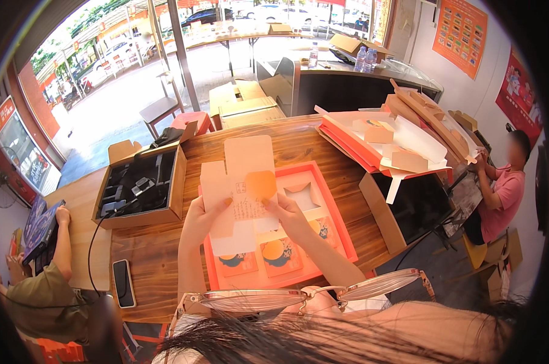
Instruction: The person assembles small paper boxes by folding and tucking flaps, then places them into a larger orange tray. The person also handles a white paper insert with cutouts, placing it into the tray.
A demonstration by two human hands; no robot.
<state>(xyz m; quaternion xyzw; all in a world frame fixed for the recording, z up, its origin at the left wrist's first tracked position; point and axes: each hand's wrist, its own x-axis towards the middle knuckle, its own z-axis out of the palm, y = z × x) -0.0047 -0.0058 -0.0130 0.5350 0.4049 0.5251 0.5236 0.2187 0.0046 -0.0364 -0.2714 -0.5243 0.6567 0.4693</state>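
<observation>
Both my hands hold a partly unfolded small cardboard carton, pale with an orange patch and fine printing, up above the table. My left hand grips its left side, thumb on the front. On the opposite side my right hand pinches the lower right part, its thumb near the orange patch. Directly beneath lies a shallow box with a red rim. Inside it sit several small printed boxes with orange circles and dark patterns. A pale insert shows in its upper right compartment. The carton and my forearms hide part of the box.
A cardboard box of black dividers and small devices stands left on the wooden table, above a phone. Opened red-and-white boxes pile up at the right, by a dark-lined box. People sit at both sides.
</observation>
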